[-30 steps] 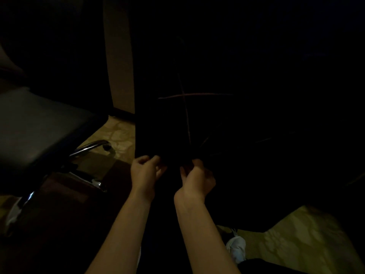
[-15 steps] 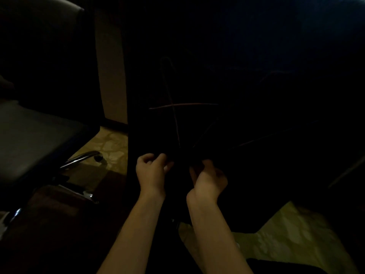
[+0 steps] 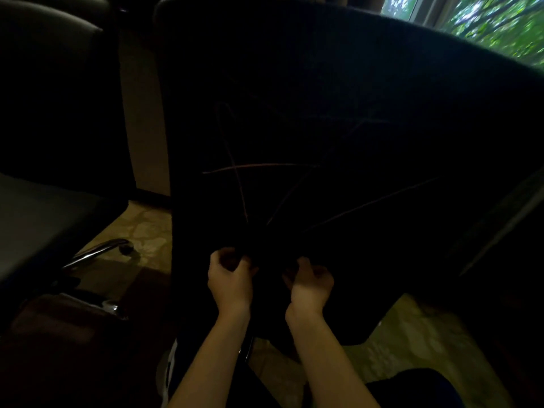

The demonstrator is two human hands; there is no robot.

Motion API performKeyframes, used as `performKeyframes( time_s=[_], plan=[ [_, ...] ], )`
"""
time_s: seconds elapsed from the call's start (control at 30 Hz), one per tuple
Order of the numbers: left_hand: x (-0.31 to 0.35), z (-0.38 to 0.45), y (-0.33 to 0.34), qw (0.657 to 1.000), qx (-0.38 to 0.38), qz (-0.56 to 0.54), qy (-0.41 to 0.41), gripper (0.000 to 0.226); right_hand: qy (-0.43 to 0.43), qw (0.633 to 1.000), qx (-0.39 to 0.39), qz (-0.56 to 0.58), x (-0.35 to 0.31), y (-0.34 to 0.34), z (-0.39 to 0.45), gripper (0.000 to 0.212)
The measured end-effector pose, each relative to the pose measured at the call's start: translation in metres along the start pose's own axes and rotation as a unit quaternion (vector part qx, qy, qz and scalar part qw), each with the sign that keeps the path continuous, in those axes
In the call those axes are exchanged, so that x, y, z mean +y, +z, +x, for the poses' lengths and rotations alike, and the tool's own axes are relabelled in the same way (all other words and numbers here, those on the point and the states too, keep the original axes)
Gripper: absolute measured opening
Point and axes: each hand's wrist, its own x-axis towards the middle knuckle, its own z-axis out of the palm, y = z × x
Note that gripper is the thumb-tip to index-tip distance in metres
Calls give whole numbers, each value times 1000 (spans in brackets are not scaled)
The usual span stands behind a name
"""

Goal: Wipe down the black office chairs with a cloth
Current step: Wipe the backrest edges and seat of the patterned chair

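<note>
A black office chair's backrest [image 3: 323, 98] fills the middle of the head view, with thin reddish lines running down toward my hands. My left hand [image 3: 231, 278] and my right hand [image 3: 310, 282] sit side by side at the backrest's lower part. Both have their fingers curled round dark material between them. It looks like a dark cloth [image 3: 269, 260], but the gloom hides its outline.
A second black chair stands at the left, with its seat [image 3: 38, 219], its backrest [image 3: 50, 83] and a chrome base leg [image 3: 97, 253]. Patterned carpet [image 3: 412, 343] shows at the lower right. A window [image 3: 485, 22] with green leaves is at the top right.
My view has tilted upward, so the backrest's top edge and the window now show. Both hands keep their curled hold at the same low spot on the chair.
</note>
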Motion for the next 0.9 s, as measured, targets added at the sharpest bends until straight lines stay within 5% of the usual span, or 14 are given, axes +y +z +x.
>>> performKeyframes(
  time_s=[0.2,0.43,0.6,0.7,0.9],
  plan=[
    [64,-15,3,992,-34,-51,109,10,-143,983,-113,-24,-58,13,-26,6],
    [123,-13,-7,959,44,76,269,6,-217,959,-173,-64,-89,34,-57,6],
    [168,6,-4,929,53,65,360,6,-329,921,-195,-81,-122,68,-78,17],
    [197,25,0,905,56,29,420,5,-467,857,-188,-110,-132,91,-82,20],
    [239,54,10,851,97,-55,513,9,-710,666,-174,-148,-150,136,-79,28]
  ],
)
